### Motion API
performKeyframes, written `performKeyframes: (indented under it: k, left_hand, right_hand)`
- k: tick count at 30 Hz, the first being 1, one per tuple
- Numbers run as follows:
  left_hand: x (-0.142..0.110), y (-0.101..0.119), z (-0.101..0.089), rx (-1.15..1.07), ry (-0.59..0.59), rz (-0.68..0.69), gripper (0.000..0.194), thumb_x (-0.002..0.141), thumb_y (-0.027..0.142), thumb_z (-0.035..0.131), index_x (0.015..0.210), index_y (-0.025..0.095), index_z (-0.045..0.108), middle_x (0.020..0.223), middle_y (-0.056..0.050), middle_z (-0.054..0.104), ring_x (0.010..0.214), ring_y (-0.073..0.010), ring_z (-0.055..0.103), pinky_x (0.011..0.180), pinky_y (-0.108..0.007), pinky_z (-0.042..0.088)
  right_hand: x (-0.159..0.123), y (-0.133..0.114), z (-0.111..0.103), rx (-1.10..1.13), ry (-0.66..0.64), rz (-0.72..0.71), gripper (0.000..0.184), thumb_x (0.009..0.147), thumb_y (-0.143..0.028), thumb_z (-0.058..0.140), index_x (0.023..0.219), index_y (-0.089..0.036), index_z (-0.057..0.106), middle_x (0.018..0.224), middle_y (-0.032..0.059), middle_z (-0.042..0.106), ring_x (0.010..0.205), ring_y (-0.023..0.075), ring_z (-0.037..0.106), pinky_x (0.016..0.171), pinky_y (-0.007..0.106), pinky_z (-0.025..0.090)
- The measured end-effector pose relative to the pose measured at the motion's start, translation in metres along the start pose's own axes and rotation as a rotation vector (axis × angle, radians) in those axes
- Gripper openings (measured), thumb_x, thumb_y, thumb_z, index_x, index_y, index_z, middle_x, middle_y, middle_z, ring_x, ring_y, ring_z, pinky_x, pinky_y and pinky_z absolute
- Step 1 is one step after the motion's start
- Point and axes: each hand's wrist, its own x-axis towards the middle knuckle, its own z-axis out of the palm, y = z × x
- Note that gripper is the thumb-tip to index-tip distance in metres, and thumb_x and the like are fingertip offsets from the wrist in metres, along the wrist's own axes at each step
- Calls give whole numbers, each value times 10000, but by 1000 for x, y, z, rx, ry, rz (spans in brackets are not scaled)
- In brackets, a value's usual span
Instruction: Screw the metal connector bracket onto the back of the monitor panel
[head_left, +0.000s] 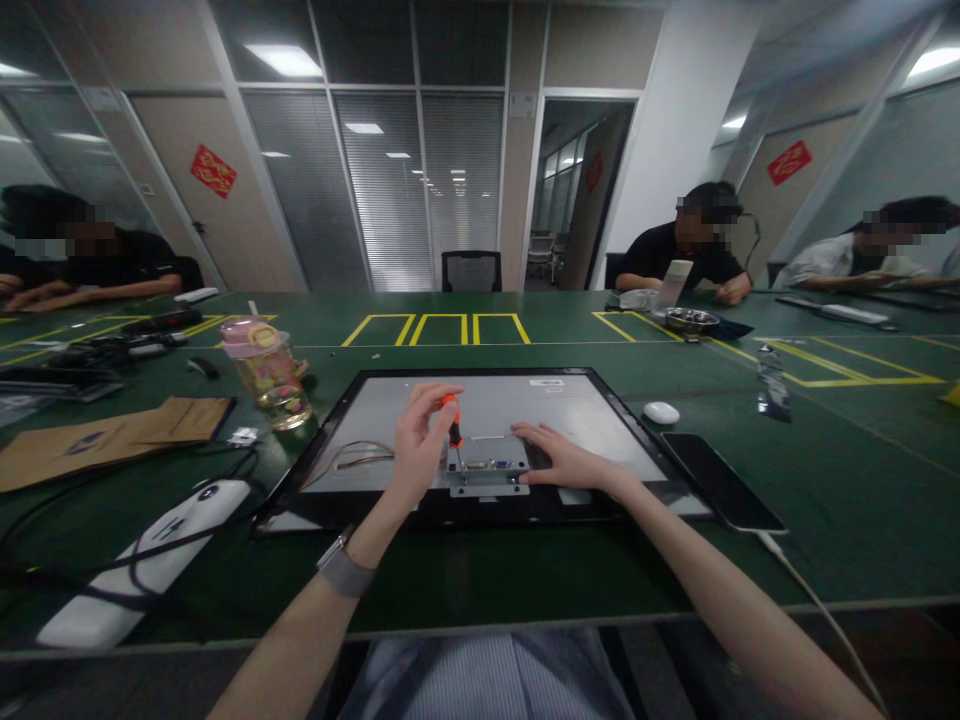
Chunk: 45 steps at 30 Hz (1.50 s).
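Observation:
A flat monitor panel [592, 420] lies on the table, its silver back facing up inside a black frame. At its near middle sits a metal bracket [487, 490] with a row of video ports. My left hand [420, 440] is closed around the orange and black handle of a screwdriver [454, 425], which stands nearly upright with its tip down at the left part of the bracket. My right hand [562, 458] rests with fingers spread at the bracket's right side. Thin wires [352, 450] lie on the panel's left part.
Left of the panel are a pink-lidded bottle [266, 370], a brown paper bag [112, 435] and a white power strip [150, 560] with black cables. On the right lie a phone [724, 485] with a charging cable and a white case [661, 413]. Other people sit at the table's far sides.

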Motion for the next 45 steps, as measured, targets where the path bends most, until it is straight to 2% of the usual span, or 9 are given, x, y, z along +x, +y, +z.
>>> performKeyframes:
  k: [3, 5, 10, 17, 25, 29, 34, 40, 45]
  left_hand:
    - [-2, 2, 0, -64, -48, -80, 290, 941, 321, 452, 1098, 184, 654, 996, -81, 660, 893, -171, 632, 816, -311, 496]
    - [-3, 1, 1, -69, -58, -101, 282, 928, 323, 486, 1122, 191, 643, 988, -71, 658, 865, -162, 633, 783, -296, 500]
    - [0, -6, 2, 26, 9, -22, 156, 800, 260, 672, 943, 198, 688, 878, -21, 545, 793, -127, 556, 742, -250, 476]
    - [1, -4, 2, 55, 90, -1, 85, 787, 245, 679, 855, 194, 683, 850, -4, 499, 750, -111, 517, 696, -231, 453]
    - [0, -1, 0, -9, -123, -31, 325, 964, 302, 402, 1195, 204, 607, 956, -57, 624, 863, -158, 598, 826, -316, 470]
    - [-1, -1, 0, 6, -116, 9, 268, 935, 338, 477, 1053, 203, 676, 959, -72, 612, 919, -184, 576, 839, -331, 463]
    - [0, 1, 0, 42, -16, 34, 164, 830, 348, 642, 867, 212, 725, 834, -31, 501, 799, -151, 526, 725, -270, 470]
    - [-1, -1, 0, -61, -18, -71, 276, 944, 363, 451, 1023, 186, 647, 824, -37, 578, 760, -145, 570, 719, -278, 481]
    - [0, -2, 1, -125, -20, -64, 247, 934, 349, 464, 896, 181, 642, 857, -51, 610, 812, -155, 585, 771, -295, 481]
  right_hand:
    - [0, -2, -1, -8, 1, 7, 847, 792, -654, 595, 1455, -183, 356, 1543, 127, 329, 1433, 290, 275, 1207, 471, 96]
    - [-1, -3, -1, -6, -3, 16, 849, 793, -662, 588, 1453, -179, 360, 1548, 123, 320, 1437, 292, 262, 1208, 467, 100]
    - [-1, -2, -1, 7, -6, 17, 852, 789, -665, 591, 1463, -205, 345, 1552, 105, 317, 1442, 288, 251, 1208, 476, 90]
    - [0, 0, 0, -3, 0, -5, 844, 792, -670, 582, 1463, -216, 344, 1547, 102, 326, 1435, 279, 271, 1209, 476, 92]
    - [0, -2, -1, -4, -4, 6, 845, 791, -668, 584, 1460, -208, 350, 1549, 106, 321, 1434, 277, 274, 1208, 472, 91]
    - [0, -1, 0, -2, 0, 8, 845, 788, -661, 594, 1459, -207, 353, 1548, 110, 323, 1437, 286, 265, 1205, 482, 98]
    - [0, 1, 1, -7, 12, -5, 840, 788, -665, 592, 1455, -210, 359, 1539, 108, 342, 1436, 280, 269, 1208, 478, 88]
    - [1, 2, 1, -10, -1, -3, 845, 791, -670, 583, 1463, -219, 339, 1549, 102, 322, 1435, 270, 273, 1209, 474, 93]
    - [0, -2, -1, 4, -5, 3, 857, 788, -666, 590, 1462, -196, 345, 1546, 115, 324, 1433, 284, 274, 1207, 473, 99]
